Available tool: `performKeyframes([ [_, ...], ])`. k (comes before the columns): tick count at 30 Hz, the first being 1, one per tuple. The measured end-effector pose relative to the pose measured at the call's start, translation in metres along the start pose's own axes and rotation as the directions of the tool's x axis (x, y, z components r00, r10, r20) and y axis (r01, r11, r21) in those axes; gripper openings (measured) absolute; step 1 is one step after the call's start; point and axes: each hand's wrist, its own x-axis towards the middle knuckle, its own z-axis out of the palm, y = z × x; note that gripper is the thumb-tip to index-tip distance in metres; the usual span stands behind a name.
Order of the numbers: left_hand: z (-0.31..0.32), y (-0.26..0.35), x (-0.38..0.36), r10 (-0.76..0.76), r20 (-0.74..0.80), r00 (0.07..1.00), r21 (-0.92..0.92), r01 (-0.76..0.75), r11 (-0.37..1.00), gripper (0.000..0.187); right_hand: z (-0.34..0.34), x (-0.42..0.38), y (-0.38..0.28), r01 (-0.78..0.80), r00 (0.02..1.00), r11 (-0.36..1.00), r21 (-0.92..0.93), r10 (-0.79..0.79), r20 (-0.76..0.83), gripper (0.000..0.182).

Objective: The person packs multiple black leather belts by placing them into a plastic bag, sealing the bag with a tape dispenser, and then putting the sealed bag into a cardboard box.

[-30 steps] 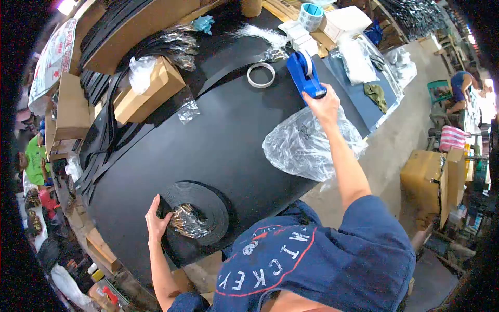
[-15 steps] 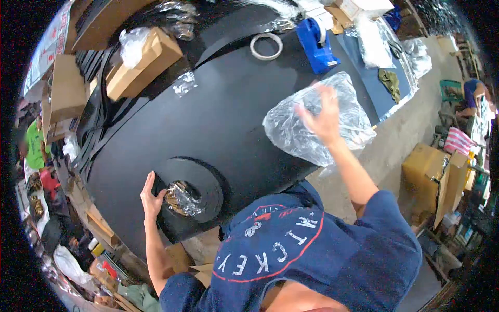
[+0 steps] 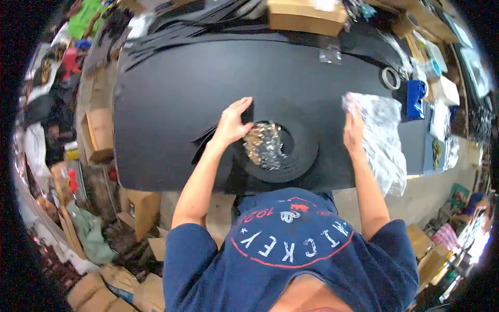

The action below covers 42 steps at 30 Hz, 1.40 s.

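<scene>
A thick coil of black strip (image 3: pixel 306 156) lies flat near the table's front edge. In its centre sits a clear plastic packet (image 3: pixel 264 145) with small brass-coloured pieces. My left hand (image 3: pixel 231 122) is at the coil's left side, with an upright piece of black strip (image 3: pixel 249 112) between thumb and fingers. Loose strip ends (image 3: pixel 205 136) stick out left of that wrist. To the right, my right hand (image 3: pixel 354 130) grips the left edge of a crinkled clear plastic bag (image 3: pixel 382 140). Its fingertips are blurred and partly covered by the film.
The black table (image 3: pixel 171 104) carries a cardboard box (image 3: pixel 306 20) at the back. A roll of tape (image 3: pixel 391 78) and a blue tape dispenser (image 3: pixel 415 99) stand at the right. Cardboard cartons (image 3: pixel 99 132) line the left side. A person in green (image 3: pixel 83 18) is far left.
My view has turned, so the table now appears level. My right hand has gone from open above the plastic bag to its left edge. My left hand stays beside the coil.
</scene>
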Motion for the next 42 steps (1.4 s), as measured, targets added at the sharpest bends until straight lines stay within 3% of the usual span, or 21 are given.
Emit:
performKeyframes([
  [7,0.013,-0.012,-0.001,-0.024,-0.030,0.999,0.015,0.024,1.000,0.068,0.161,0.130,-0.131,0.552,0.834,0.833,0.029,-0.552,0.014,0.034],
  [14,0.013,-0.005,0.002,-0.126,0.073,0.989,0.086,0.120,0.989,0.057,0.348,0.176,-0.257,0.599,0.766,0.795,0.098,-0.604,0.219,0.037],
  [15,0.025,-0.013,0.002,-0.111,0.113,0.987,-0.293,0.140,0.946,0.053,0.367,0.170,-0.273,0.546,0.795,0.831,0.108,-0.554,0.248,0.038],
  [16,0.039,-0.022,0.002,-0.096,0.152,0.984,-0.627,0.171,0.760,0.050,0.388,0.166,-0.283,0.492,0.817,0.863,0.116,-0.503,0.281,0.040],
  [17,0.074,-0.047,-0.008,-0.044,0.063,0.997,-0.995,0.066,0.069,0.045,0.406,0.160,-0.291,0.435,0.835,0.892,0.122,-0.450,0.316,0.041],
  [18,0.079,-0.051,-0.013,0.120,-0.084,0.989,-0.602,-0.146,0.785,0.049,0.412,0.153,-0.302,0.380,0.836,0.917,0.118,-0.395,0.380,0.043],
  [19,0.068,-0.046,-0.018,0.278,-0.226,0.934,0.223,-0.228,0.948,0.052,0.428,0.148,-0.303,0.369,0.842,0.918,0.147,-0.397,0.365,0.046],
  [22,0.042,-0.028,-0.023,0.139,-0.219,0.966,-0.128,-0.169,0.977,0.054,0.465,0.132,-0.307,0.393,0.861,0.917,0.063,-0.391,0.324,0.049],
  [26,0.047,-0.029,-0.027,0.134,-0.167,0.977,-0.074,-0.148,0.986,0.054,0.488,0.115,-0.307,0.386,0.878,0.921,0.047,-0.383,0.287,0.068],
  [28,0.063,-0.029,-0.025,0.145,-0.372,0.917,0.032,-0.143,0.989,0.046,0.473,0.112,-0.314,0.373,0.876,0.927,0.045,-0.368,0.312,0.074],
  [29,0.056,-0.029,-0.026,0.044,-0.199,0.979,-0.433,-0.129,0.892,0.040,0.462,0.110,-0.314,0.452,0.833,0.888,0.090,-0.456,0.315,0.075],
  [30,0.030,-0.021,-0.024,-0.058,-0.017,0.998,-0.788,0.022,0.615,0.034,0.449,0.110,-0.315,0.530,0.781,0.837,0.133,-0.543,0.308,0.076],
  [31,0.049,-0.025,-0.016,-0.049,-0.114,0.992,-0.760,-0.055,0.647,0.034,0.422,0.112,-0.317,0.518,0.787,0.846,0.123,-0.528,0.320,0.076],
  [32,0.068,-0.030,-0.010,-0.039,-0.209,0.977,-0.721,-0.127,0.681,0.035,0.381,0.115,-0.315,0.503,0.714,0.780,0.373,-0.618,0.329,0.067],
  [33,0.033,-0.024,-0.008,0.059,-0.125,0.990,-0.366,-0.101,0.925,0.039,0.338,0.118,-0.311,0.449,0.638,0.662,0.600,-0.708,0.303,0.060],
  [35,0.037,-0.032,-0.007,-0.035,0.017,0.999,-0.118,0.037,0.992,0.052,0.249,0.116,-0.287,0.487,0.655,0.700,0.522,-0.688,0.312,0.041],
  [36,0.030,-0.030,-0.008,0.087,-0.193,0.977,-0.053,-0.099,0.994,0.061,0.210,0.113,-0.267,0.436,0.735,0.799,0.414,-0.582,0.349,0.029],
  [37,0.018,-0.022,-0.008,-0.063,-0.020,0.998,-0.079,0.061,0.995,0.079,0.173,0.109,-0.247,0.396,0.797,0.858,0.327,-0.498,0.341,0.023],
  [39,0.014,-0.019,-0.007,-0.068,-0.084,0.994,-0.189,0.051,0.981,0.056,0.126,0.102,-0.196,0.226,0.837,0.962,0.153,-0.273,0.475,0.023],
  [41,0.012,-0.021,-0.004,-0.072,-0.049,0.996,-0.162,0.063,0.985,0.071,0.104,0.083,-0.146,0.371,0.815,0.919,-0.134,-0.253,0.521,0.032],
  [42,0.007,-0.018,-0.004,-0.071,-0.043,0.997,-0.197,0.061,0.979,0.085,0.101,0.076,-0.140,0.381,0.776,0.920,-0.091,-0.265,0.573,0.040],
])
